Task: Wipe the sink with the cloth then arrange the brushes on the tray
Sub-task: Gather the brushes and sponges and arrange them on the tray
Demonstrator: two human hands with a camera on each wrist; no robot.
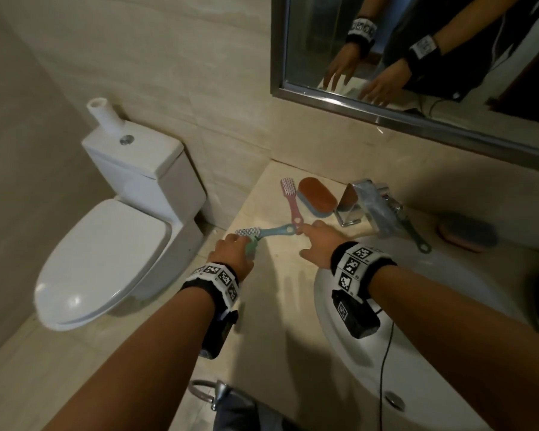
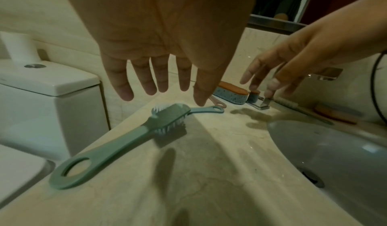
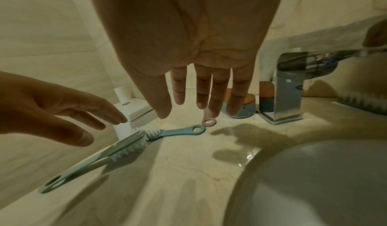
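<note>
Brushes are the whole job at this point, and honestly no tray can be spotted in any view, so where they're meant to end up can't be told. Biggest thing around is the sink (image 1: 349,334), white bowl set into the marble worktop (image 1: 280,293), with the toilet (image 1: 106,253) just off the worktop's left edge, so anything nudged that way could be knocked onto it or the floor. The chrome tap (image 1: 366,206) stands behind the bowl and would be clipped on a reach to the dark green brush (image 1: 414,234) lying past it. The oval scrub brush (image 1: 316,197) sits near the wall beside the pink brush (image 1: 290,200). The green brush (image 2: 117,145) lies close to the edge, its head overlapping the blue brush (image 2: 206,110), so one could be dragged when the other is lifted. Both grips are spread wide and nothing is held: left hand (image 1: 232,251) hovers over the green brush, right hand (image 1: 319,244) over the pink and blue handle ends.
</note>
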